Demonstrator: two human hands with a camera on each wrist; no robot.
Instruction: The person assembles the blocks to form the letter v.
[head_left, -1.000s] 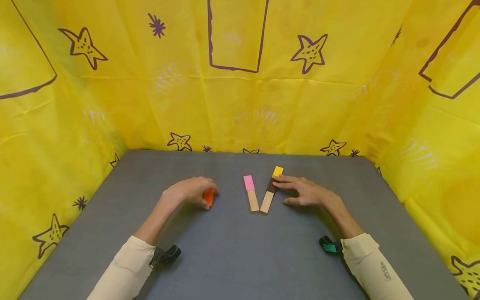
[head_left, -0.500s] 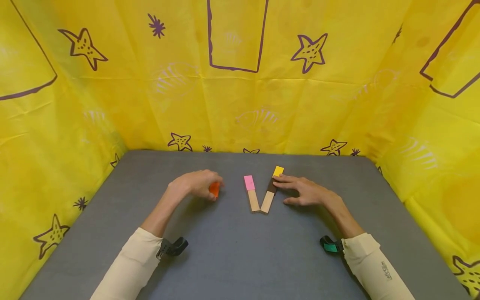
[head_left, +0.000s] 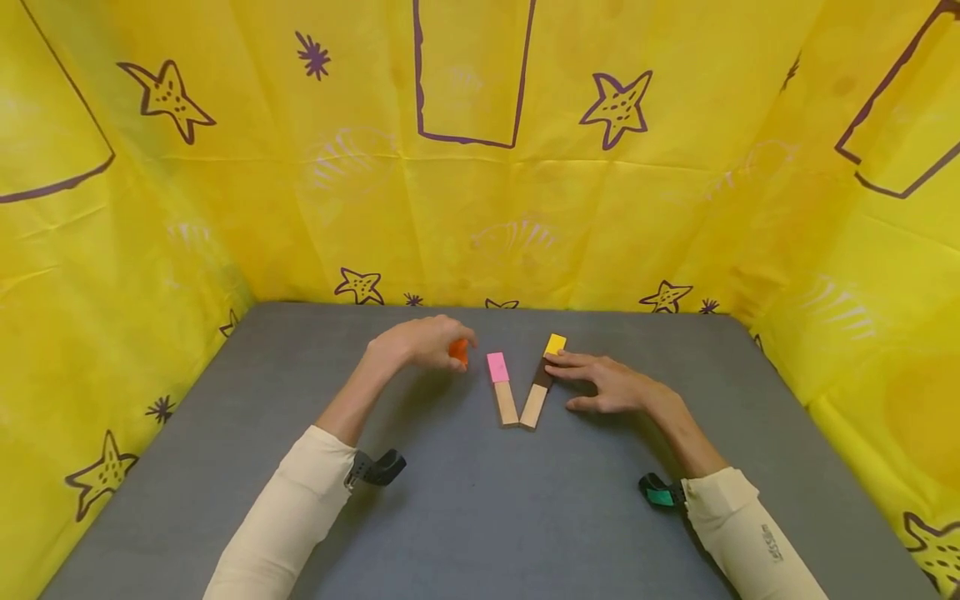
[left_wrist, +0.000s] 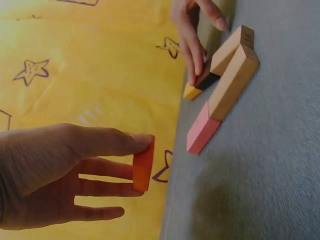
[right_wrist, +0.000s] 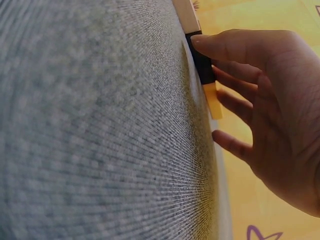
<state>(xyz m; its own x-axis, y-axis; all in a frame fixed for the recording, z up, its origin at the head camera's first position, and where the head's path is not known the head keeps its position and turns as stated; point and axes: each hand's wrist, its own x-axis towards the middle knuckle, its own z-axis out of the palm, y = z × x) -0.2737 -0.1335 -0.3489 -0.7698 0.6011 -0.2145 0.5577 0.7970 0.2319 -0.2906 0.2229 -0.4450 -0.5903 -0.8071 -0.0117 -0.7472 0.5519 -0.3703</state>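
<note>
My left hand (head_left: 427, 342) pinches an orange block (head_left: 459, 353) between thumb and fingertips. In the left wrist view the orange block (left_wrist: 143, 164) stands out from the fingertips, held above the table. Just right of it lies a pink block (head_left: 497, 367), end to end with a plain wooden block (head_left: 506, 404). A second wooden block (head_left: 533, 407) continues into a dark brown block (head_left: 542, 374) and a yellow block (head_left: 556, 343). Together the two rows make a V. My right hand (head_left: 611, 383) rests its extended fingertips on the dark brown and yellow blocks, partly covering them; its thumb stays to the right.
A grey cloth-covered table (head_left: 480, 517) lies under everything. Yellow fabric (head_left: 480, 192) printed with starfish hangs at the back and both sides. A dark strap device (head_left: 378, 468) sits at the left wrist, another strap device (head_left: 660, 492) at the right wrist.
My left hand has carried the orange block right and toward the back, closer to the pink block. My right hand and the V of blocks have stayed in place.
</note>
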